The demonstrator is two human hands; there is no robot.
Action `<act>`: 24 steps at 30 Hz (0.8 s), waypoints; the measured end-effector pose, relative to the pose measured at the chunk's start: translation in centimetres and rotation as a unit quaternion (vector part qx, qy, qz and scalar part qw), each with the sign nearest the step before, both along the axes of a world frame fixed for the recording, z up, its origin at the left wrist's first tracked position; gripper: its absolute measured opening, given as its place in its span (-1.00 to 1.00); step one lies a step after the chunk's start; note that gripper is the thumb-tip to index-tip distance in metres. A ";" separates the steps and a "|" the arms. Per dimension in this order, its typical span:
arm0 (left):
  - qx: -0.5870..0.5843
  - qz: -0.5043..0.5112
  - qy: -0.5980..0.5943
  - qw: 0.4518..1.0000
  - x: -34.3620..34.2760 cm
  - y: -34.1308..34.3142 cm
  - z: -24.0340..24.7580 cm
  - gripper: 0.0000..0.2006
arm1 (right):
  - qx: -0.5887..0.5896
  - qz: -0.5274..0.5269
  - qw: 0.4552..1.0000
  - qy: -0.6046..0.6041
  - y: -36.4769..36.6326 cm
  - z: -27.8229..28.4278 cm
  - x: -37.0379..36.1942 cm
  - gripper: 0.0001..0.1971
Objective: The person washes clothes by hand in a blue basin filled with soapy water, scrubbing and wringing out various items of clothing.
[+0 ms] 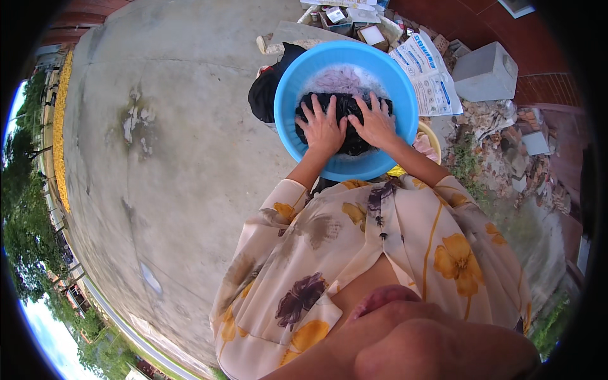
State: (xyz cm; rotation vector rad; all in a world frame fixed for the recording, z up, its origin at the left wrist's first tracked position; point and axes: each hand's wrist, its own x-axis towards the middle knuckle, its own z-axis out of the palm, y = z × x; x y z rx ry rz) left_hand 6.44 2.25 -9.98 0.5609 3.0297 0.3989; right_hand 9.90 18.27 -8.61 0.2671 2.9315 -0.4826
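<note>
Left hand, right hand on black cloth (in basin)

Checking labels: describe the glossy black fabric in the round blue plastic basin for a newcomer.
Find the round blue plastic basin. Inside, the glossy black fabric lies under the left hand and right hand. It is darker than the pale lilac cloth beyond and, unlike the soft black heap at left, inside the basin.

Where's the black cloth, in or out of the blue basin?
In: the black cloth lies inside the blue basin near suds; left hand and right hand rest on it.
</note>
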 end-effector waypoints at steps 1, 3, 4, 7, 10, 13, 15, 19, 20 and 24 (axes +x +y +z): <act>-0.035 0.007 -0.020 0.999 -0.1 0.8 -0.3 -0.39 | 0.016 -0.017 0.999 -0.030 -0.7 -0.2 -0.7 -0.42; -0.066 -0.005 -0.035 0.997 -0.6 1.6 -0.9 -0.41 | 0.024 0.001 0.999 -0.026 -0.5 -1.3 -2.1 -0.44; -0.071 -0.016 -0.037 0.997 -1.3 1.9 -1.7 -0.42 | 0.022 0.014 0.999 -0.023 -0.1 -2.0 -2.9 -0.44; -0.048 -0.042 -0.037 0.997 -3.2 2.4 -3.1 -0.56 | 0.018 0.005 1.000 0.013 0.5 -3.6 -5.0 -0.48; -0.002 -0.060 -0.048 0.997 -5.6 2.5 -3.7 -0.67 | -0.056 0.010 0.998 -0.032 1.4 -3.6 -7.0 -0.57; 0.032 -0.047 -0.165 0.985 -8.0 2.6 -5.6 -0.65 | -0.100 -0.041 0.988 -0.113 2.0 -3.9 -8.5 -0.64; 0.082 -0.035 -0.132 0.987 -8.7 2.5 -6.7 -0.68 | -0.110 -0.093 0.984 -0.103 2.0 -5.4 -8.9 -0.64; 0.147 -0.027 -0.166 0.975 -10.2 3.4 -6.4 -0.70 | -0.116 -0.111 0.987 -0.033 2.5 -7.2 -8.9 -0.52; 0.172 -0.021 -0.173 0.970 -10.8 3.2 -6.3 -0.67 | -0.114 -0.087 0.989 -0.026 2.5 -6.3 -9.4 -0.47; 0.391 0.099 -0.216 0.889 -12.1 1.7 -3.1 -0.39 | -0.136 -0.123 0.983 0.015 2.8 -3.3 -10.1 -0.39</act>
